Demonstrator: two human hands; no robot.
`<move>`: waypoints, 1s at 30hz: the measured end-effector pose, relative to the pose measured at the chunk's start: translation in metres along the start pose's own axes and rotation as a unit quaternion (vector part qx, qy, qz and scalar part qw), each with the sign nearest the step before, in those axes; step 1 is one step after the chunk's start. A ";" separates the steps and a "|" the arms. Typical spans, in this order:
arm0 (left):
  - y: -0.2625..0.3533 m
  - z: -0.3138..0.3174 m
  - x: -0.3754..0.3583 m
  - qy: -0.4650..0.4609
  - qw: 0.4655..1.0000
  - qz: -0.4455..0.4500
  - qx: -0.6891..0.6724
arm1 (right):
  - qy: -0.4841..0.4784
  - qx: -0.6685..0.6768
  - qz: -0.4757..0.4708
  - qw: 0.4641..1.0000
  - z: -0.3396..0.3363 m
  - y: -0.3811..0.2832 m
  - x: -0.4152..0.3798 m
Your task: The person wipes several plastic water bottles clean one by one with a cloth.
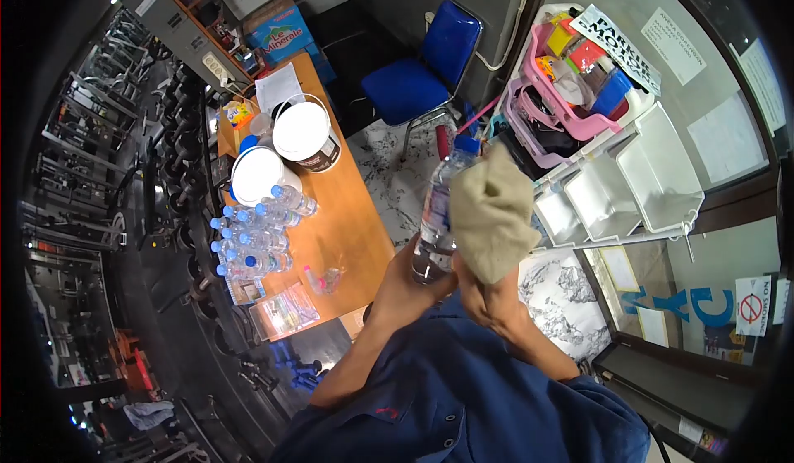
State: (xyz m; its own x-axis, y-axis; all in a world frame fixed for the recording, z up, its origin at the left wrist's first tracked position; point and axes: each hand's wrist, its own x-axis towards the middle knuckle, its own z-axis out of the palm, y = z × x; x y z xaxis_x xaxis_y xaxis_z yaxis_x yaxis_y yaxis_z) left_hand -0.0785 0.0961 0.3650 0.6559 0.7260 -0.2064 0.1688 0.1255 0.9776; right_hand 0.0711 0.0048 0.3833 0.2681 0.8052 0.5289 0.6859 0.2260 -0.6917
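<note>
Seen from above through a fisheye lens, a person in a dark blue shirt holds a clear plastic water bottle upright in front of the chest. The left hand is wrapped around the bottle's base, fingers curled closed on it. The right hand grips a beige cloth from below and presses it against the bottle's side — the cloth drapes over the fingers, so how they are set cannot be told. The bottle's blue cap shows above the cloth.

To the left stands a wooden table carrying a cluster of blue-capped water bottles, two white-lidded tubs, a sheet of paper and a magazine at its near edge. Beyond it sits a blue chair. To the right, a white rack holds pink baskets crammed with small items too jumbled to identify. The frame's corners are black, and the gym equipment at far left is dim and distorted.
</note>
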 end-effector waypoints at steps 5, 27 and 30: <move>-0.026 -0.028 -0.003 -0.088 0.943 -0.043 -0.316 | -0.084 0.171 -0.056 0.980 -0.035 -0.026 0.020; -0.020 -0.024 0.022 -0.039 0.927 0.012 -0.372 | -0.076 0.065 0.018 0.995 -0.056 -0.001 0.002; -0.039 -0.030 0.035 0.012 0.982 0.064 -0.175 | -0.006 0.189 0.245 0.951 -0.026 -0.026 0.021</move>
State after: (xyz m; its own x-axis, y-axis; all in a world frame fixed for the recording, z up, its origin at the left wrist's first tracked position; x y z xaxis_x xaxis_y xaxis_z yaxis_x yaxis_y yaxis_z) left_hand -0.0847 0.1370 0.3214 0.6368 0.7664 -0.0844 -0.1795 0.2538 0.9505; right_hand 0.0767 0.0012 0.4250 0.4831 0.8705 0.0939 0.1889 0.0011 -0.9820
